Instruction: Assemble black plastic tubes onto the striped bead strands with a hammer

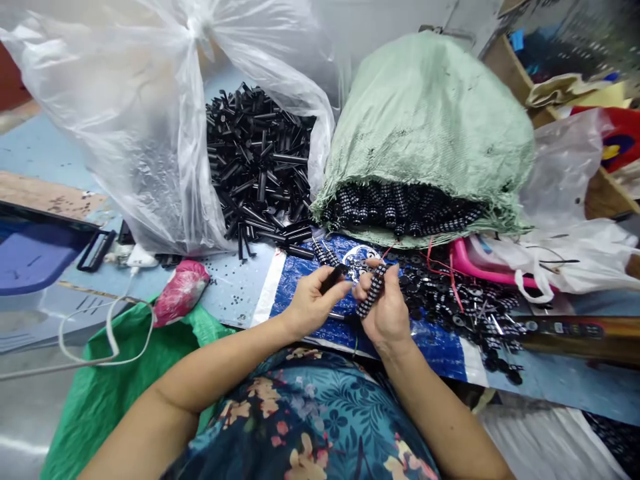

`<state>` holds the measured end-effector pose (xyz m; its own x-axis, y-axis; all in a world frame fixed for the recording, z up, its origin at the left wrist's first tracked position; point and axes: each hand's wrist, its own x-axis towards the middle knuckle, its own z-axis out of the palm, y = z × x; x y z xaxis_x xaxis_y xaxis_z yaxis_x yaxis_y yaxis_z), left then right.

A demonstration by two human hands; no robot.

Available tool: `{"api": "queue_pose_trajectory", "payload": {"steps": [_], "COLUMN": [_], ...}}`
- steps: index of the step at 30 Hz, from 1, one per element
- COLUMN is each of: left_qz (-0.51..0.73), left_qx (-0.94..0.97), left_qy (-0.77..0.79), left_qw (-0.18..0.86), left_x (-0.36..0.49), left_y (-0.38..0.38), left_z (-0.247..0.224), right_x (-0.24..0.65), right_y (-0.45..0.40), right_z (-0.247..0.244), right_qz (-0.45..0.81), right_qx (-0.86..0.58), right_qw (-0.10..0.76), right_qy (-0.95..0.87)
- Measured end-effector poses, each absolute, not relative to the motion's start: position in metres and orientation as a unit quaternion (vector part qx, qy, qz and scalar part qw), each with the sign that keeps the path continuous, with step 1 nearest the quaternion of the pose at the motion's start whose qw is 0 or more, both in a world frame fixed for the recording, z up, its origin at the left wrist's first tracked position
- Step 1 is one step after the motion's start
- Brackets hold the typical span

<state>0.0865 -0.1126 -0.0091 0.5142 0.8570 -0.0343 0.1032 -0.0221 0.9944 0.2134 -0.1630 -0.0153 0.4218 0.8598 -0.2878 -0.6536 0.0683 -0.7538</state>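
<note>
My left hand (309,303) grips a short black plastic tube (332,278) between thumb and fingers. My right hand (384,308) holds a black roller studded with white dots (371,291), upright and slightly tilted. The two hands nearly touch over a blue patterned sheet (300,277) on the table. Just beyond the hands lies a scatter of small black round parts (450,300) with red threads among them.
A clear plastic bag (150,113) spills a heap of black tubes (263,163) at the back. A green woven sack (430,120) holds several dotted rollers (400,207). A pink basin (475,267), white bags (575,247), a green bag (100,393) and a white charger cable (113,333) surround the spot.
</note>
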Motion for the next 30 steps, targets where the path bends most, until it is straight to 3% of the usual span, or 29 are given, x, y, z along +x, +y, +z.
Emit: {"api": "queue_pose_trajectory", "payload": {"steps": [3, 6, 12, 23, 30], "left_qz": [0.313, 0.300, 0.255, 0.356, 0.298], "left_qx": [0.670, 0.664, 0.611, 0.537, 0.526], "left_qy": [0.331, 0.333, 0.357, 0.388, 0.370], "left_qw": [0.587, 0.598, 0.659, 0.659, 0.705], "left_x": [0.094, 0.092, 0.068, 0.070, 0.056], "left_y": [-0.112, -0.107, -0.097, -0.112, -0.109], "left_z": [-0.006, -0.004, 0.001, -0.001, -0.003], "right_x": [0.203, 0.207, 0.237, 0.215, 0.211], "right_y": [-0.159, -0.162, -0.175, -0.180, -0.188], "right_z": [-0.019, -0.029, -0.039, -0.027, -0.033], "right_qz": [0.484, 0.401, 0.089, -0.021, -0.060], "right_qx": [-0.476, -0.530, -0.524, -0.491, -0.542], "right_qw": [0.719, 0.679, 0.463, 0.459, 0.380], "right_qy": [-0.153, -0.311, -0.709, -0.740, -0.747]}}
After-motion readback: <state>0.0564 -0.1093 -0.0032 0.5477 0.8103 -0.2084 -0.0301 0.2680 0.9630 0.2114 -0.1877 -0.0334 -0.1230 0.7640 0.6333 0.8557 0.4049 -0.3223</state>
